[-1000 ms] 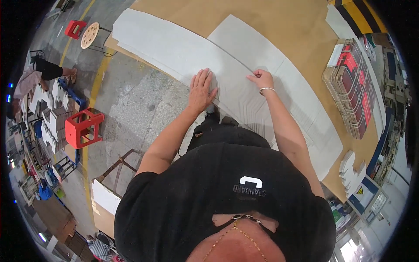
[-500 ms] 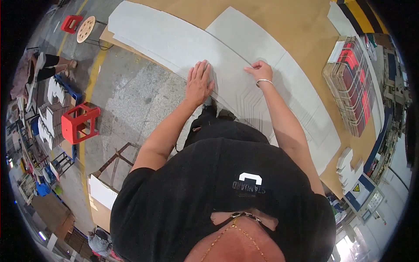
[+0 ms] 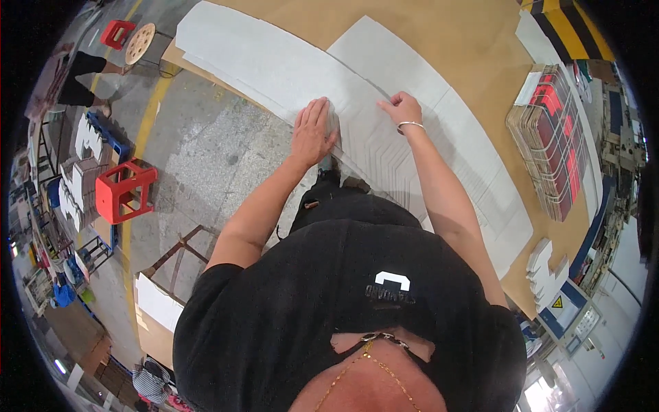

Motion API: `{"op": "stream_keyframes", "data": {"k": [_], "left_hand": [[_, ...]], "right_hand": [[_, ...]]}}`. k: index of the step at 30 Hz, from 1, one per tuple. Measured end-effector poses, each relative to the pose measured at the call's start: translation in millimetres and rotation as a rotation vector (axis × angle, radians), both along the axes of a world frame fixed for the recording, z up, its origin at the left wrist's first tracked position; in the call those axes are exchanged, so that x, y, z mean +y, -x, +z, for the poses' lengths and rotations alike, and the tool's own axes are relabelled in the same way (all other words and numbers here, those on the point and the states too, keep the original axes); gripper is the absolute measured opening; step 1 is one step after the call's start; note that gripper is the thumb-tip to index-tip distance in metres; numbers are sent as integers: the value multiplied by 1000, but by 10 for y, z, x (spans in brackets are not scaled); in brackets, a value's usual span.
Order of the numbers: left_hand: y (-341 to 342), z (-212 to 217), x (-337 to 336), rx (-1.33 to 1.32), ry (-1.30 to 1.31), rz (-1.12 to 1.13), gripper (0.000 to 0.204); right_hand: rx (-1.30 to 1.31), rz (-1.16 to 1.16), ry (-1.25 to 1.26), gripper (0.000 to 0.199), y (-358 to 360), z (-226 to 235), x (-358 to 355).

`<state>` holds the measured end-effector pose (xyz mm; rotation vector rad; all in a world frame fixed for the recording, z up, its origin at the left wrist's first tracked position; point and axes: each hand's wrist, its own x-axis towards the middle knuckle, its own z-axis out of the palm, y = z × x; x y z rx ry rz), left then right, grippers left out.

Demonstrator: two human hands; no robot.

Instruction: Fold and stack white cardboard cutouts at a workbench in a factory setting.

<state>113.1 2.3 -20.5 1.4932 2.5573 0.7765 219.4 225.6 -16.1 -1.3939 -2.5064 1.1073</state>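
Stacked white cardboard sheets (image 3: 268, 58) lie before me, with stepped cut-out edges layered close to my body. My left hand (image 3: 314, 132) rests flat on them near the left edge, fingers straight and side by side. At the edge where the upper sheet overlaps another white sheet (image 3: 405, 65) is my right hand (image 3: 403, 112), which wears a bracelet. Its fingers are curled and the thumb points left against the cardboard. Whether a sheet edge is between thumb and fingers is hidden.
Brown board (image 3: 473, 51) lies under the sheets. A strapped bundle of boards (image 3: 549, 144) and white cut pieces (image 3: 546, 271) are on the right. A red stool (image 3: 125, 191) and a round-topped stool (image 3: 141, 44) stand on the floor at left, where another person (image 3: 82, 79) is.
My right hand has shifted slightly left, its thumb now more apart from the curled fingers. My left hand stays flat in place. The person at far left has moved.
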Motion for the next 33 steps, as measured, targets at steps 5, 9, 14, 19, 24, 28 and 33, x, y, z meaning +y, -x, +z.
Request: {"op": "stream_keyframes", "data": {"k": [5,9,14,19,24,28,33], "left_hand": [[52,71,26,26,18,-18,64],[57,146,28,38,43,-24,64],[-23,93,-1,26,57,-19,64],[-41,83,4,12,58,-23,64],[-63,126,53,96,88,-68,59],[-46,30,57,112,109,-119,57],[-74,30,81,78,102,-112,58]], "right_hand": [[-38,-78,76,40,16,68,29],[-29,-83,105,41,-4,64,79],[-54,-52,89,42,-74,-51,63],[-80,-65,112,40,-85,-22,60],[-15,31,37,41,-158,20,91],[-37,21,36,40,-257,21,108],[-38,-32,74,38,-310,-75,118]]}}
